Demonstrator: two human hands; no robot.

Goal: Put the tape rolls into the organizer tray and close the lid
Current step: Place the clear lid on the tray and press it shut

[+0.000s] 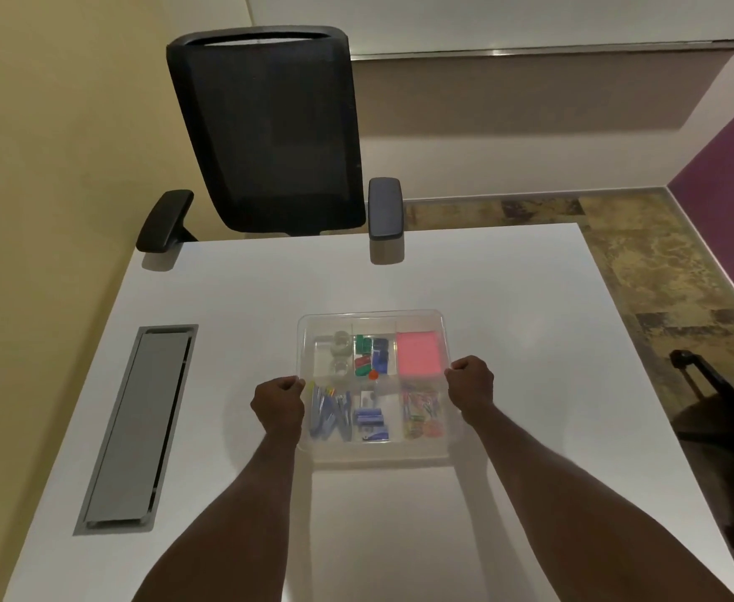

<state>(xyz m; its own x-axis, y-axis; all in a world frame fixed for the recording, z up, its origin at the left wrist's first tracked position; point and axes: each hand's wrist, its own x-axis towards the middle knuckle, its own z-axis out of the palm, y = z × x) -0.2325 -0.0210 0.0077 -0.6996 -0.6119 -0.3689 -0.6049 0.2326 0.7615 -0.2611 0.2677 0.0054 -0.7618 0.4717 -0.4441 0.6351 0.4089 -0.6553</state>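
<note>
Gripping the clear lid at its side edges, left hand and right hand held it over the organizer tray mid-table, tape rolls apparently inside its far-left compartment; pressing it evenly shut seemed next.

A black mesh office chair faces the white desk, yellow wall at left

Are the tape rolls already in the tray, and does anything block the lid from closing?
The clear tape rolls sit in the tray's far-left compartment. Nothing sticks up above the rim. Both hands, left and right, grip what looks like the clear lid at its sides, over the tray. Whether it is fully seated is unclear.
</note>
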